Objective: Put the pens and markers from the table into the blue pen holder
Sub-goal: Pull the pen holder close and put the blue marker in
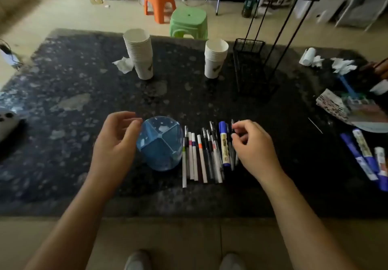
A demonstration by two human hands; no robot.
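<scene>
My right hand (pixel 253 143) pinched loosely at a thin pen (pixel 232 143) on the right edge of the row of pens (pixel 201 156) lying on the worktop (pixel 84 101) beside the blue pen holder (pixel 159 143), my left hand (pixel 114 143) curled open next to it; the pens looked light, stiff and slippery, best taken mid-barrel.

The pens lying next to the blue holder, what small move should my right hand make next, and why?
Probably close the right hand on the dark pen under its fingertips and lift it. The blue pen holder looks empty, the left hand is beside it, and the row of pens lies on the table.
</scene>
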